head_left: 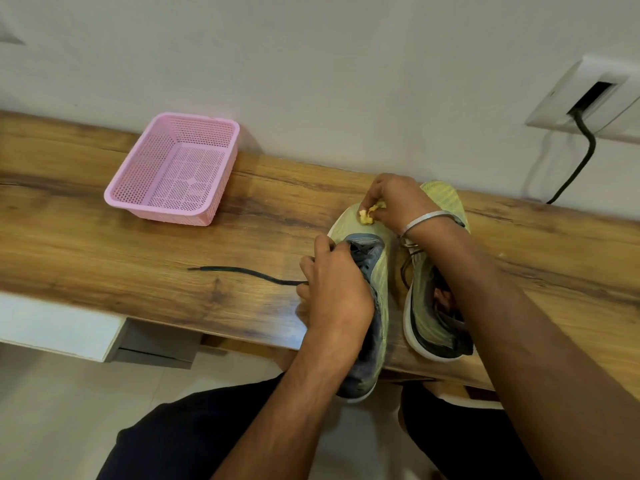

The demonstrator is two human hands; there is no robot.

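Two lime-green and grey running shoes lie on the wooden bench, toes toward the wall. My left hand grips the left shoe at its collar and tongue; its heel sticks out over the bench's front edge. My right hand pinches a small crumpled yellow cloth against that shoe's toe. The right shoe lies beside it, partly hidden by my right forearm, with its lace in place. A loose dark shoelace stretches left from under my left hand.
A pink perforated plastic basket stands at the back left of the bench with nothing in it. A white wall socket box with a black cable sits at the right. The white wall runs right behind the bench. My dark-clad knees are below.
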